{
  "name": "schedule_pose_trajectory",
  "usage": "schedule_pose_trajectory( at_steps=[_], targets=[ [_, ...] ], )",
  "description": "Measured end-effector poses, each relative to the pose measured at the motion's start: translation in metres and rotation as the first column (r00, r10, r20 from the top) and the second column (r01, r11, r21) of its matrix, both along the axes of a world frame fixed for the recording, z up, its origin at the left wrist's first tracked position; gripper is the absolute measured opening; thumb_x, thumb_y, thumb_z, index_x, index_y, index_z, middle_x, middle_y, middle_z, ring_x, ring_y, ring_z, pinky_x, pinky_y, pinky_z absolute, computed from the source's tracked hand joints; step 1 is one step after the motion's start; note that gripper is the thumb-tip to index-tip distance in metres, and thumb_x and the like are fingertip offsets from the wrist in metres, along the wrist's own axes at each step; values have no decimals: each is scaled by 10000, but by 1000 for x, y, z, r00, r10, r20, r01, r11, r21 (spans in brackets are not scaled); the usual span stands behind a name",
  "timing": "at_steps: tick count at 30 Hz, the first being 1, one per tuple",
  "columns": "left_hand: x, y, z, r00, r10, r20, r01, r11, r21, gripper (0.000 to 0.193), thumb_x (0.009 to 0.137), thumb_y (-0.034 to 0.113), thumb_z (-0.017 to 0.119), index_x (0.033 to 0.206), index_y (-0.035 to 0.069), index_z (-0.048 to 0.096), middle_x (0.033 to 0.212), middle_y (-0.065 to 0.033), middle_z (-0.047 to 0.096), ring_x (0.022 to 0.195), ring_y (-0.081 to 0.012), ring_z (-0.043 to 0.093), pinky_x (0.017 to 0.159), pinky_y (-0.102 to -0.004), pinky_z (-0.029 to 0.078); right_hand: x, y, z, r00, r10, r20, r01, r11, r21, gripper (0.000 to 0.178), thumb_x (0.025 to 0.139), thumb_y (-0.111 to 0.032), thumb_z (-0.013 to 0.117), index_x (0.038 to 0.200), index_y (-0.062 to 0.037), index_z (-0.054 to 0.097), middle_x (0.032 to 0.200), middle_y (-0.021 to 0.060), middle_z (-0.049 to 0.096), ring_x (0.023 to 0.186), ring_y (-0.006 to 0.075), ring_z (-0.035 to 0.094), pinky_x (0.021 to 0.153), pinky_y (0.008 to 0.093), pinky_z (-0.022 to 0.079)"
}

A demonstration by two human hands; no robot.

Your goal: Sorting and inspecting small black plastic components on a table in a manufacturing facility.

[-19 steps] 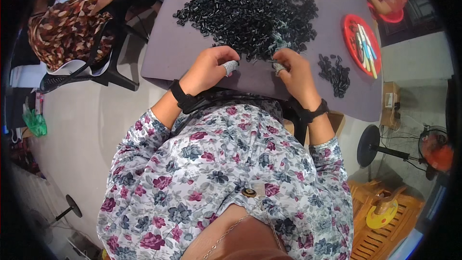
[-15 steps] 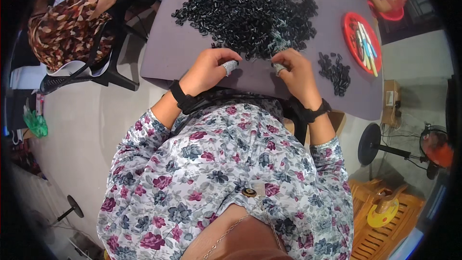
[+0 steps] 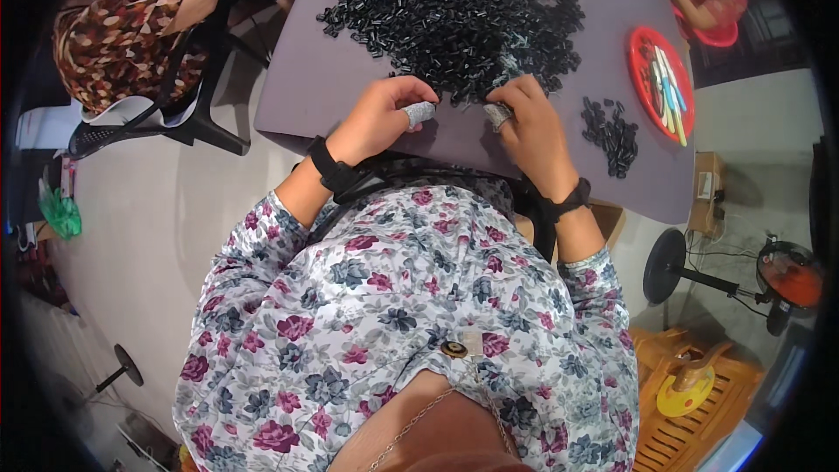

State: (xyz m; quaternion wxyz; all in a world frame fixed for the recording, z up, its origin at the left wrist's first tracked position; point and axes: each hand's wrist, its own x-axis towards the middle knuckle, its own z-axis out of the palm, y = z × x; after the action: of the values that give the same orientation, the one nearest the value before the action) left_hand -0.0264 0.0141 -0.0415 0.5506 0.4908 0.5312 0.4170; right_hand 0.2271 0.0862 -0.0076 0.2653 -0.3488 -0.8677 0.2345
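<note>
1. Nearest the wearer, just below the near edge of the heap of black pieces [image 3: 454,13], are two bare hands, apart from each other.
2. Left hand [image 3: 391,114]: near the heap's lower left, thumb and forefinger curled into a narrow pinch. A grey wrap [image 3: 419,113] covers the thumb. A dark bit shows at the tips; whether it is gripped cannot be told.
3. Right hand [image 3: 531,127]: by the heap's lower right, fingers bent close to the thumb; any held piece is hidden.
4. The pieces look small and slick, so a light fingertip pinch, one piece at a time, with wrists low over the bench [image 3: 301,96], would likely serve best.
5. Right of the heap lies a smaller black pile [image 3: 612,135]; beyond that pile, a red plate [image 3: 635,79] carries slim-handled tools [image 3: 669,92].
</note>
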Motion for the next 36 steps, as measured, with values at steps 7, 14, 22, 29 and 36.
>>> schedule_pose_trajectory(
  at_steps=[7,14,22,29,36],
  targets=[
    [0,-3,5,996,34,81,-36,999,14,276,989,-73,544,1178,10,727,1081,-30,716,947,-84,650,805,-241,554,-22,8,-7,981,129,143,-130,991,3,283,805,61,617,1051,-69,667,1046,108,608,938,355,652,787,434,534],
    [-2,-3,5,998,29,64,-28,1000,-12,253,992,-70,554,1181,6,704,1070,-23,708,947,-89,658,819,-240,556,-21,0,-2,985,127,117,-128,992,2,239,817,40,645,1036,-56,631,1000,122,614,872,364,660,733,435,536],
    [-2,-3,2,1000,10,14,-10,1000,18,184,995,-20,621,1161,7,697,1044,-7,703,914,-76,656,805,-234,545,-9,0,3,991,47,-125,-80,959,-272,195,813,48,648,1002,-1,653,931,123,631,821,286,647,726,361,519],
    [12,-1,9,993,78,-91,-75,997,28,266,946,-59,610,1186,16,696,1003,-30,711,847,-85,645,727,-247,525,-4,-21,-13,968,1,-252,-104,913,-396,215,817,76,621,1012,-6,662,913,31,608,828,111,620,698,254,477],
    [-13,8,32,881,167,-443,-45,961,274,452,870,-133,550,1276,25,669,1057,-44,663,850,-133,637,760,-278,525,2,-21,-26,976,-28,-216,-57,924,-379,197,828,47,644,1017,0,670,949,78,635,811,190,626,706,308,500]
  ],
)
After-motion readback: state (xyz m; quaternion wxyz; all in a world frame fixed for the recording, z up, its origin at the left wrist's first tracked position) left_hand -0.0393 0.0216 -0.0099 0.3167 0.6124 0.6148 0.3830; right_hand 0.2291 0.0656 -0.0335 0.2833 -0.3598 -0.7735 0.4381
